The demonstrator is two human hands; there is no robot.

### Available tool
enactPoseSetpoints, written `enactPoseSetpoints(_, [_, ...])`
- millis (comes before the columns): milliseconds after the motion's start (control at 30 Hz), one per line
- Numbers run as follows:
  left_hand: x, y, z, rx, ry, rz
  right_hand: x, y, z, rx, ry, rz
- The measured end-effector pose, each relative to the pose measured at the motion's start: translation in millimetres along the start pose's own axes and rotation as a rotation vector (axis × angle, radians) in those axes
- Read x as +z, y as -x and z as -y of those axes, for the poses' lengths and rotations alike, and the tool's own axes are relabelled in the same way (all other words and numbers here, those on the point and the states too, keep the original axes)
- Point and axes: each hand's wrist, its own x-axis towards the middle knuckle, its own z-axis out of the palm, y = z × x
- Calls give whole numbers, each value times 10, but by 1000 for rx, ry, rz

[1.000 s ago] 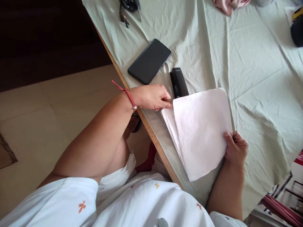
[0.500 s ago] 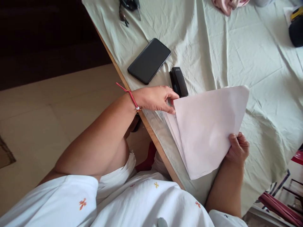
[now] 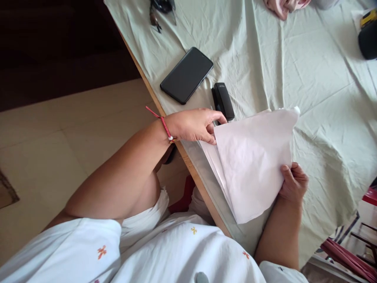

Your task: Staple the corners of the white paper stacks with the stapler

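Observation:
White paper sheets (image 3: 253,165) lie in a loose, slightly fanned stack over the table's near corner, the top sheet bowed and creased. At their upper left corner is my left hand (image 3: 200,124), a red thread bracelet on its wrist, with thumb and forefinger closed on the sheets' edge. My right hand (image 3: 294,181) pinches the right edge, thumb on top and the other fingers curled. Just beyond my left fingertips stands a black stapler (image 3: 224,101), its near end close to the paper. Lower sheets show only as thin edges along the left side.
A black phone (image 3: 187,74) lies left of the stapler on the pale green tablecloth (image 3: 321,78). Dark glasses (image 3: 161,8), a pink cloth (image 3: 284,8) and a black and yellow object (image 3: 368,37) are farther off. The wooden table edge (image 3: 194,173) runs diagonally beside me.
The right side of the top sheet has shifted left and bent more, with my right hand moving slightly left. An under sheet's edge now shows at the top. My left forefinger reaches slightly farther right.

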Motion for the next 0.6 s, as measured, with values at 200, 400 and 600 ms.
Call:
enactPoseSetpoints(200, [25,24,31,8,-12,-37,7,-13,-14,-61,85,30])
enactPoseSetpoints(400, [41,-19,42,-10,75,-127,-10,-24,-30,-40,53,44])
enactPoseSetpoints(600, [42,-42,6,-39,-90,-201,-3,-22,-14,-9,10,10])
